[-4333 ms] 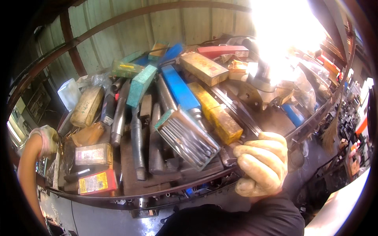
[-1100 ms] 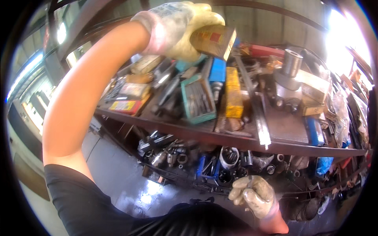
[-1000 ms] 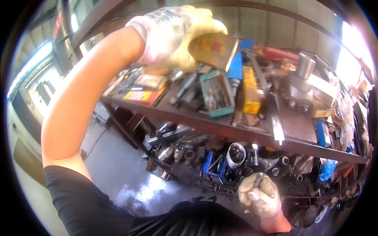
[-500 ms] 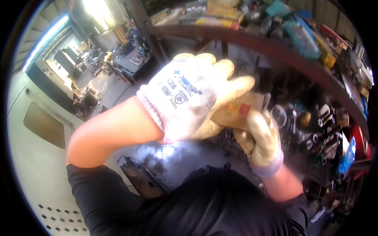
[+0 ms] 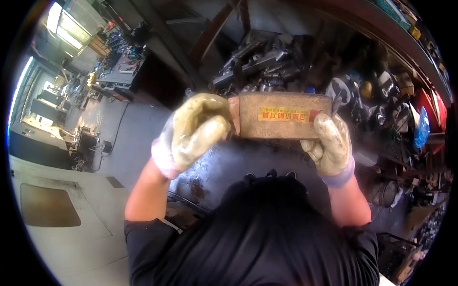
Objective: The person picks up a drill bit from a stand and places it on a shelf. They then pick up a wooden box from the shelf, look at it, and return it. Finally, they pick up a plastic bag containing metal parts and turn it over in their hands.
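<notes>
A long brown cardboard box point(image 5: 279, 130) with a yellow and red label is held level in front of my chest. My right hand point(image 5: 332, 143), in a cream-coated glove, grips its right end, thumb on the front face and fingers beneath. At the opposite end a paler end flap point(image 5: 234, 113) sticks out. My left hand point(image 5: 196, 131), gloved alike, is closed at this flap, with thumb and curled fingers around it. What lies inside the box is hidden.
Beyond the box, a heap of metal tool parts point(image 5: 267, 62) lies on a lower shelf. A rusty shelf beam point(image 5: 367, 26) runs overhead to the right. Cluttered parts and a blue plastic bag point(image 5: 421, 127) are at the right. A pale machine panel point(image 5: 52, 205) stands left.
My left hand has swung back from across the box to its left end and turned over. The box is now in full view and level. The view has shifted, showing the lower shelf.
</notes>
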The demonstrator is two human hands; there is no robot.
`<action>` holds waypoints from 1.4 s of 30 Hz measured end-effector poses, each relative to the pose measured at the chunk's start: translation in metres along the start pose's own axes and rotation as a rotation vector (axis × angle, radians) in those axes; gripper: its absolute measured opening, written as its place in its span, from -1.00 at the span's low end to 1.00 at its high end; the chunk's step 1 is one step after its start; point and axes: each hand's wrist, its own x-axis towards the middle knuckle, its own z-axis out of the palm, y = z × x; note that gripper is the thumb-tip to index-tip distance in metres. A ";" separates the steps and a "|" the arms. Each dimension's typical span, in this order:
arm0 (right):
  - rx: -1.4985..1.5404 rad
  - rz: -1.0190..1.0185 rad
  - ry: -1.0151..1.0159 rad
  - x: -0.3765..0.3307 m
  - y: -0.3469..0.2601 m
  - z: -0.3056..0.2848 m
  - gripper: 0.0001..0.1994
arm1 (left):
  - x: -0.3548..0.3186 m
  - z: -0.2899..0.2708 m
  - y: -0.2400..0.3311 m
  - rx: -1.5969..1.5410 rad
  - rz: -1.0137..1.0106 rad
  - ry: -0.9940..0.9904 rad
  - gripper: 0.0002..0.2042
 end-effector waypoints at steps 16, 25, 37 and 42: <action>-0.259 0.063 0.046 0.004 0.012 0.006 -0.61 | 0.020 0.018 -0.076 0.004 0.163 0.017 -0.80; -0.264 0.067 0.109 0.018 0.014 -0.028 -0.56 | 0.027 0.033 -0.068 -0.134 0.007 0.128 -0.74; -0.026 0.003 0.029 0.023 0.024 -0.086 -0.64 | 0.028 0.038 -0.071 -0.007 0.238 0.135 -0.83; -0.057 -0.053 0.155 0.021 0.035 -0.091 -0.56 | 0.026 0.038 -0.071 0.093 0.378 0.099 -0.90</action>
